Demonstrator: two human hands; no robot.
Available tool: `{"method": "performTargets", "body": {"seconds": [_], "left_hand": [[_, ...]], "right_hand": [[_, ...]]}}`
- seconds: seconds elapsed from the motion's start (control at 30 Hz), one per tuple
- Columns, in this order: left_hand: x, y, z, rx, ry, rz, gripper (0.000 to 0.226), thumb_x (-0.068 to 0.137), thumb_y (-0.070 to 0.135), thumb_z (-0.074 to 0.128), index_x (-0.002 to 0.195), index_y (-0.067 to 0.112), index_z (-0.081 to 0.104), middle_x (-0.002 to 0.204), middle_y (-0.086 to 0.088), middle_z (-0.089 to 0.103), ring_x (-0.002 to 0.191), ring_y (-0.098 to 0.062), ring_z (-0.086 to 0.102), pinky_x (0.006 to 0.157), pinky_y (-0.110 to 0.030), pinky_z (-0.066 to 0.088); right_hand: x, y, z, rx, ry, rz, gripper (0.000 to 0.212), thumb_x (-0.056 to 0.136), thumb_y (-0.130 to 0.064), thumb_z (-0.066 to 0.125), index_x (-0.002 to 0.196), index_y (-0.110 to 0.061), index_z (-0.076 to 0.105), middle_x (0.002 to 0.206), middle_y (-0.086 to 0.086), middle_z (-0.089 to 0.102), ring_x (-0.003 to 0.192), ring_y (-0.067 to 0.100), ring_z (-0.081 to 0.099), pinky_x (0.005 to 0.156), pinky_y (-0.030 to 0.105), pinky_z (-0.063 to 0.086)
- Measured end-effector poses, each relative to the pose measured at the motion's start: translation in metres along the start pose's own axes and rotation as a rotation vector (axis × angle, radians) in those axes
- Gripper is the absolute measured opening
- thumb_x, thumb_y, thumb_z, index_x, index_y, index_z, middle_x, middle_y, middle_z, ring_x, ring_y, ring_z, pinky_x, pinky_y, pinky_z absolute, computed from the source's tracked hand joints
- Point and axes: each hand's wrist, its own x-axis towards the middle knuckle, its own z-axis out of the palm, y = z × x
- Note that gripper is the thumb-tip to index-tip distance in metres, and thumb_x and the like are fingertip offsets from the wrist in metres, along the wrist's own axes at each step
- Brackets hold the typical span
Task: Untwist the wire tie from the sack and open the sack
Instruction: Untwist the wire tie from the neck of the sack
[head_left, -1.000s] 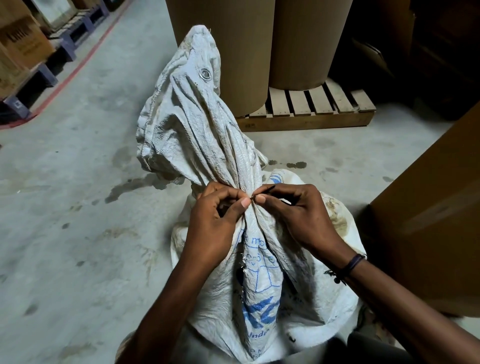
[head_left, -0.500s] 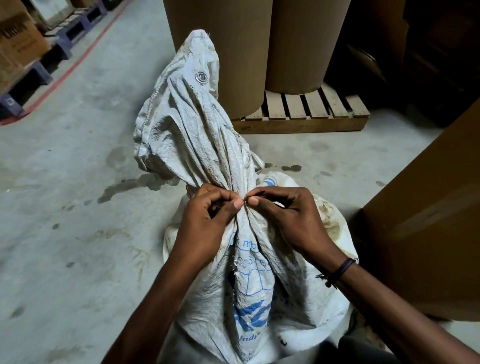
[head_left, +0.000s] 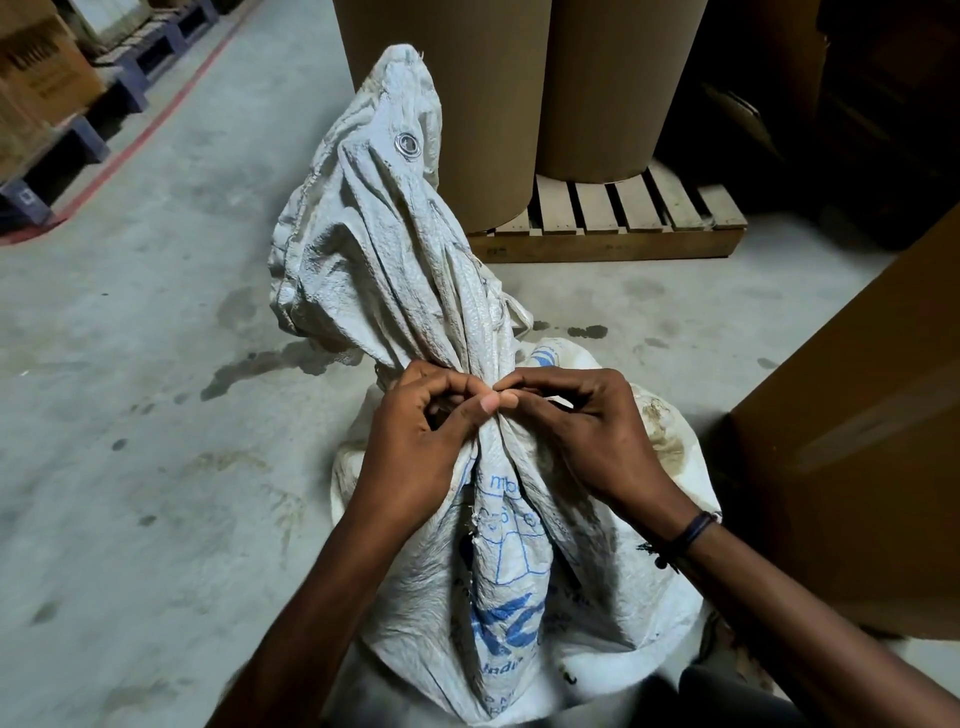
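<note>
The crinkled white woven sack (head_left: 415, 270) stood on the stained concrete floor (head_left: 130, 364), neck gathered. Left hand (head_left: 415, 457) and right hand (head_left: 592, 436) pinched there; the wire tie stayed hidden beneath their fingers (head_left: 488, 402).

wire tie: hidden behind pinched fingertips (head_left: 491, 401) at the sack (head_left: 395, 270) neck
sack base: cut off by bottom edge
blue print (head_left: 511, 618): creased, unreadable
left carton (head_left: 41, 78) lettering: blurred

White sack (head_left: 395, 270) upright, neck cinched
</note>
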Motion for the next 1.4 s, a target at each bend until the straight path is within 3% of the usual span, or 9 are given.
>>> {"method": "performTargets", "body": {"seconds": [0.13, 0.27, 0.47, 0.6, 0.83, 0.93, 1.07, 1.2, 1.4], "left_hand": [[0.000, -0.002, -0.001, -0.004, -0.012, -0.013, 0.004, 0.091, 0.016, 0.075, 0.088, 0.013, 0.076, 0.093, 0.000, 0.064, 0.081, -0.003, 0.062, 0.077, -0.014, 0.047], [0.000, 0.003, -0.003, -0.641, -0.072, -0.203, 0.033, 0.090, 0.020, 0.066, 0.109, -0.007, 0.067, 0.094, -0.014, 0.073, 0.079, -0.015, 0.069, 0.079, -0.026, 0.058], [-0.002, 0.009, -0.011, -0.601, -0.012, -0.174, 0.022, 0.088, 0.026, 0.063, 0.100, 0.008, 0.069, 0.077, 0.005, 0.072, 0.063, -0.002, 0.061, 0.062, -0.016, 0.049], [-0.008, 0.006, -0.018, -0.544, 0.062, -0.172, 0.015, 0.089, 0.033, 0.062, 0.094, 0.022, 0.070, 0.078, 0.015, 0.066, 0.067, -0.001, 0.051, 0.065, -0.022, 0.039], [-0.012, 0.001, -0.024, -0.569, 0.185, -0.137, 0.017, 0.106, 0.015, 0.048, 0.090, 0.014, 0.054, 0.077, 0.002, 0.058, 0.073, -0.009, 0.058, 0.074, -0.025, 0.051], [-0.012, -0.003, -0.029, -0.561, 0.269, -0.178, 0.023, 0.108, 0.011, 0.045, 0.088, 0.015, 0.053, 0.073, 0.004, 0.056, 0.071, -0.008, 0.061, 0.068, -0.018, 0.056], [-0.013, -0.007, -0.030, -0.557, 0.306, -0.204, 0.023, 0.108, 0.014, 0.046, 0.087, 0.015, 0.054, 0.070, 0.008, 0.058, 0.073, -0.009, 0.062, 0.079, -0.027, 0.056], [-0.012, -0.009, -0.037, -0.547, 0.328, -0.229, 0.024, 0.109, 0.013, 0.046, 0.085, 0.013, 0.052, 0.064, 0.013, 0.058, 0.075, -0.012, 0.063, 0.086, -0.032, 0.056], [-0.011, -0.012, -0.047, -0.362, 0.359, -0.228, 0.022, 0.109, 0.022, 0.046, 0.091, 0.012, 0.055, 0.076, 0.005, 0.061, 0.078, -0.012, 0.065, 0.069, -0.014, 0.052]], "right_hand": [[-0.001, 0.001, 0.001, -0.002, -0.008, 0.004, 0.005, 0.090, -0.011, 0.081, 0.094, -0.011, 0.085, 0.093, 0.001, 0.083, 0.089, 0.011, 0.076, 0.089, 0.034, 0.060], [0.002, 0.004, -0.003, 0.123, 0.088, 0.079, 0.013, 0.088, -0.010, 0.083, 0.091, -0.022, 0.086, 0.096, 0.001, 0.084, 0.092, 0.013, 0.076, 0.094, 0.037, 0.058], [0.005, 0.000, 0.001, 0.221, 0.087, 0.128, 0.012, 0.092, -0.007, 0.077, 0.095, -0.016, 0.084, 0.100, 0.002, 0.082, 0.096, 0.014, 0.074, 0.102, 0.036, 0.057], [0.007, -0.002, 0.000, 0.243, 0.077, 0.175, 0.015, 0.100, -0.003, 0.066, 0.098, -0.010, 0.079, 0.091, -0.004, 0.078, 0.086, 0.010, 0.072, 0.089, 0.022, 0.058], [0.007, -0.004, 0.006, 0.186, 0.145, 0.200, 0.017, 0.108, -0.007, 0.055, 0.107, -0.002, 0.072, 0.088, 0.000, 0.073, 0.081, 0.010, 0.070, 0.085, 0.024, 0.060], [0.008, -0.006, 0.010, 0.171, 0.188, 0.227, 0.020, 0.110, -0.008, 0.051, 0.111, 0.004, 0.068, 0.092, 0.004, 0.076, 0.080, 0.010, 0.070, 0.087, 0.027, 0.061], [0.008, -0.005, 0.012, 0.090, 0.229, 0.214, 0.019, 0.110, -0.011, 0.051, 0.106, -0.005, 0.068, 0.096, 0.009, 0.078, 0.087, 0.018, 0.070, 0.092, 0.037, 0.061], [0.009, -0.010, 0.009, 0.058, 0.252, 0.202, 0.018, 0.110, -0.008, 0.051, 0.108, -0.001, 0.067, 0.096, 0.012, 0.077, 0.086, 0.018, 0.070, 0.081, 0.027, 0.061], [0.010, -0.014, -0.001, -0.017, 0.303, 0.149, 0.016, 0.111, -0.016, 0.049, 0.105, -0.017, 0.064, 0.096, 0.007, 0.082, 0.087, 0.018, 0.071, 0.078, 0.033, 0.061]]}}
